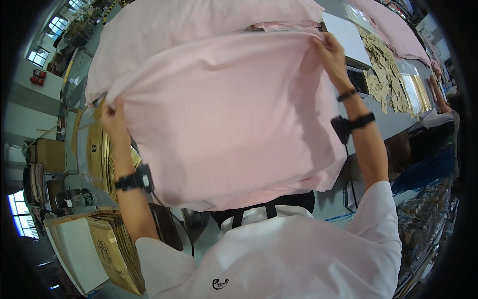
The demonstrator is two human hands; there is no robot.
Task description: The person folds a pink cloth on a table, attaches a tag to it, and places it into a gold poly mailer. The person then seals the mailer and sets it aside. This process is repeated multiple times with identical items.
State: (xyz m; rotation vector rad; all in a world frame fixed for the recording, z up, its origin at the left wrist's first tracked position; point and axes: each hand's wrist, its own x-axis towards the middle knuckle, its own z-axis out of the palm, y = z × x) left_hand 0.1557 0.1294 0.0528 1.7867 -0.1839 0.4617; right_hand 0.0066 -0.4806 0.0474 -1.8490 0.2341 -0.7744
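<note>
A wide piece of pale pink cloth [224,119] is stretched between my two hands, its near edge hanging close to my waist. My left hand [114,117] pinches its far left corner, beside a stack of gold packets. At the far right corner, my right hand [331,57] grips the cloth with fingers closed on it. Behind lies a larger spread of the same pink fabric [164,25] on the table, partly covered by the held piece. Both wrists carry black straps with small devices.
Gold packets [97,154] stand at the left, with more gold packets [117,249] in a box lower left. On the grey table [386,119] at right lie a white box [346,40] and a heap of tan tags [386,70]. Another person's arm [439,94] shows at far right.
</note>
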